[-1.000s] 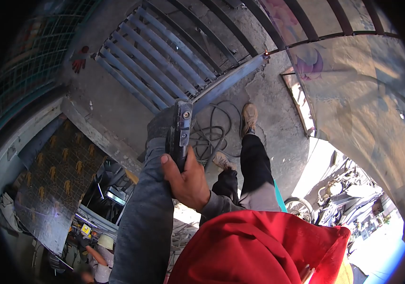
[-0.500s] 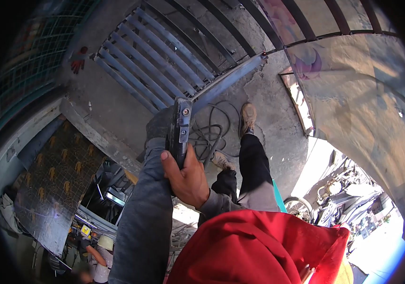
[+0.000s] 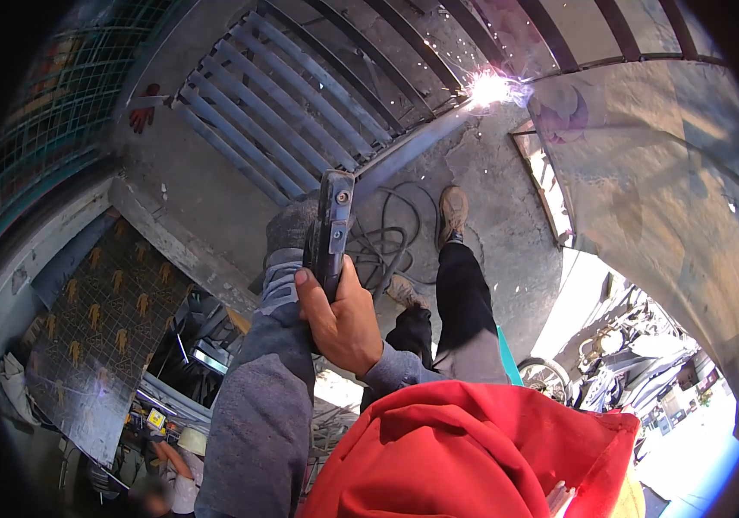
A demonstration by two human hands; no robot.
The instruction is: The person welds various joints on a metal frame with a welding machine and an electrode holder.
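Grey sleeves fill the middle of the view, and between them the right hand wraps its fingers around a dark, flat tool, likely a hand-held welding shield seen edge-on; its full shape cannot be made out from this angle. The grip is closed tight on the lower end of the tool, thumb laid across the near side. The tool stands roughly upright above the hand, in front of the person's knees.

The left hand is mostly hidden behind the tool and looks covered by a grey glove; whether its grip is closed on anything cannot be told. Only the left sleeve shows plainly.

Far beyond the tool, bright white sparks flare where a long steel bar meets a metal gate lying on the concrete floor. Glare washes out the exact point of contact. A coil of black cable lies on the floor just beside the person's shoes. A red hood blocks the lower part of the view. At the lower left, another person is partly cut off and blurred.
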